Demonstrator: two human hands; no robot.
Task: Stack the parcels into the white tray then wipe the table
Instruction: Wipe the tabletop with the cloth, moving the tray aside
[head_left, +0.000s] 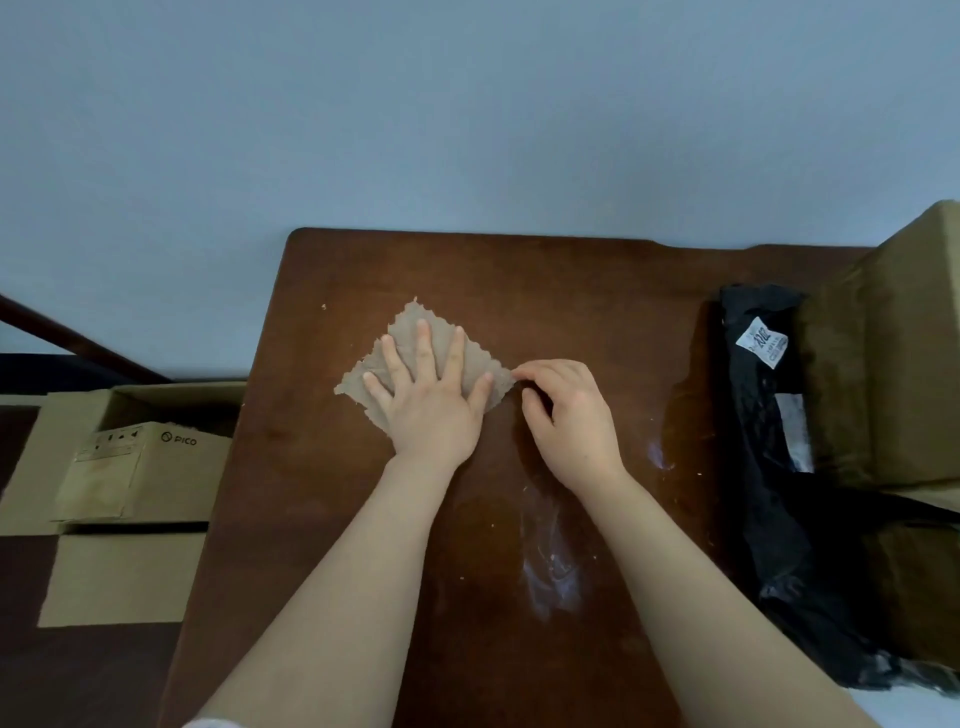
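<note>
Head view: brown table (571, 291), grey cloth (415, 332) lying flat near its middle. Left hand (431, 400) on cloth, fingers spread, palm pressed down. Right hand (569, 415) just right of cloth, fingers curled, tips pinching the cloth's right corner. Black parcel (758, 415) at table's right edge, against a brown box (893, 353). White smears on table, nearer than cloth.
</note>
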